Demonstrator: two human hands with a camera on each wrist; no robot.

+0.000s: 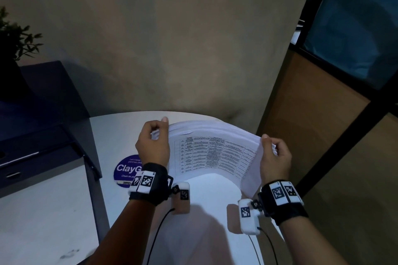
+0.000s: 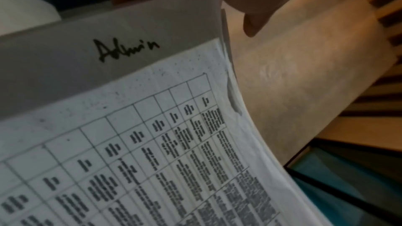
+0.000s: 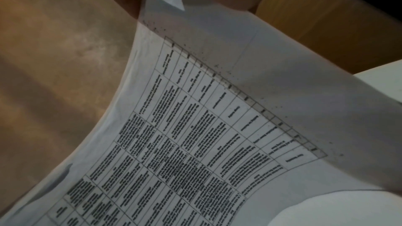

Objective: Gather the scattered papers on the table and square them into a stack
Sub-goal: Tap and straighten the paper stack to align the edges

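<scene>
Gripping the gathered white printed papers [image 1: 212, 153] at either end, the left hand [image 1: 154, 146] and right hand [image 1: 276, 157] are holding them bowed, squaring apparently left to do.

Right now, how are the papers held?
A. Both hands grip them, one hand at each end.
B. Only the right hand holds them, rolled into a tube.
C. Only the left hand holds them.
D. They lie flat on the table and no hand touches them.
A: the left hand and the right hand each grip one end of the papers, which bow between them.
</scene>
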